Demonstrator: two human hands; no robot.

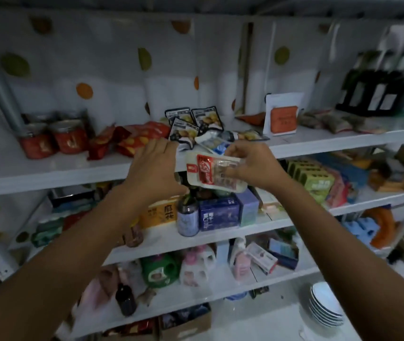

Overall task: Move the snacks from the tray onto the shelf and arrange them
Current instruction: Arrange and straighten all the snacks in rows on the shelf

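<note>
The right hand [250,166] pinches a white, red-labelled snack packet [210,173], held tilted; the left hand [154,166], fingers loosely spread, lies just beside it.

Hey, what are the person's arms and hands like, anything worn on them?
Nothing worn that shows. The left hand and right hand are bare, without gloves, rings or a watch. Both forearms are bare as well, with no sleeve, wristband or marking in view.
</note>
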